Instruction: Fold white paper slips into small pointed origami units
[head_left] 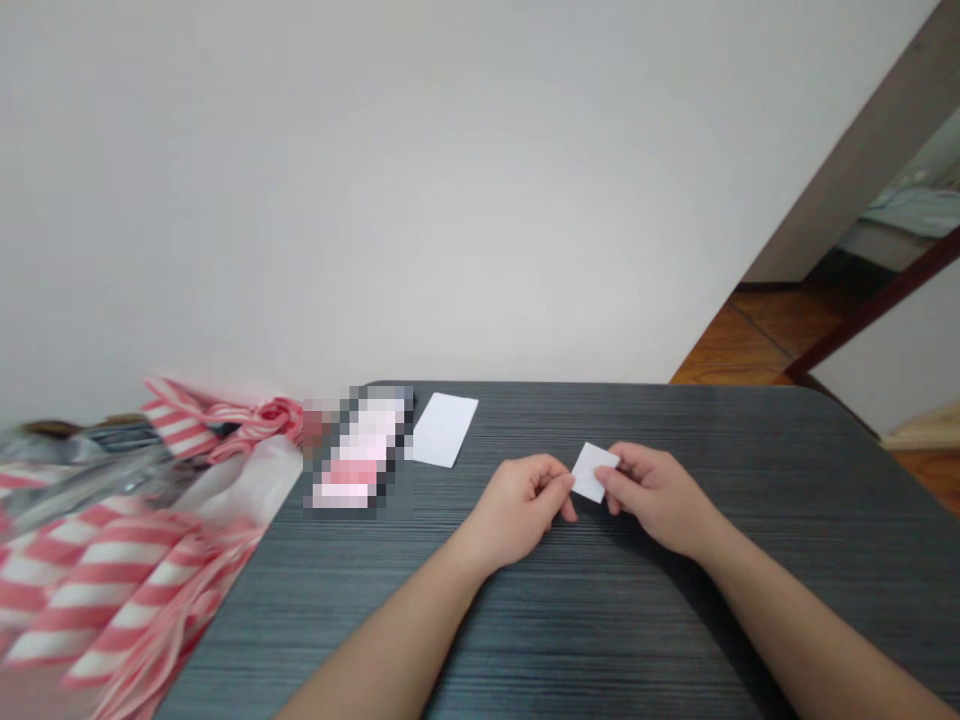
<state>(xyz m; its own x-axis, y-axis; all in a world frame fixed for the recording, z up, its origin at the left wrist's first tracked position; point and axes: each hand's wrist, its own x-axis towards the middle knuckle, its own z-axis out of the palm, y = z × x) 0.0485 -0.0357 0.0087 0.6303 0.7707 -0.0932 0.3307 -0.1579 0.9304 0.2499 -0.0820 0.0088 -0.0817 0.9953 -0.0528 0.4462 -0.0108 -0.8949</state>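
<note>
Paper piece (596,472), small, white and squarish, is being held just above the dark grey bench (750,600), near its middle, between both hands. Left hand (521,510) is pinching the piece's lower left edge, thumb and forefinger closed on it and the other fingers curled in. Right hand (660,495) is gripping the right edge likewise, fingertips closed on the paper. The piece is looking much smaller than the white sheet (445,429) farther back, so it is judged to be several folds along; whether a crease is being made or pressed cannot be told. White sheet is lying flat, unfolded, apart from both hands. Blurred-out item (360,455) is lying just left of that sheet. Striped bags (112,570), red and white, are crowding the bench's left edge.
</note>
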